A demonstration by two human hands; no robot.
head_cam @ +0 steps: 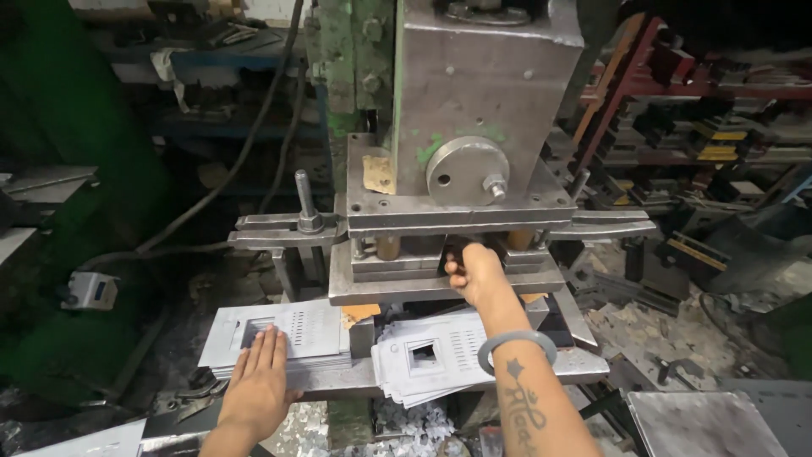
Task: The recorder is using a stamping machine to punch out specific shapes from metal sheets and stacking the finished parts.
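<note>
the right hand (474, 272) reaches forward into the gap of the press (457, 152), between the upper ram block and the lower die plate (397, 288). its fingers curl inward at the mouth of the die; what they close on is hidden by the hand itself, so the state of this grip cannot be told. the forearm runs diagonally from lower right up toward the die, and a grey bangle (516, 347) sits on the wrist.

the left hand (260, 377) lies flat, fingers extended and together, palm down on the left stack of punched metal sheets (279, 334). this grip is released: it presses on the top sheet and clasps nothing.

key relation: the left stack lies directly under the left hand, to the left of and below the die opening. its long axis runs left to right, roughly parallel to the front edge of the die plate. the left hand is the nearer one to this stack; the right hand is well apart from it, at the die.

a second stack of punched sheets (427, 360) rests fanned and tilted just below the right forearm, beside the left stack. a clamp bar with an upright bolt (303, 203) projects left of the die, above the left stack. metal offcuts (406, 419) litter the floor below.
</note>
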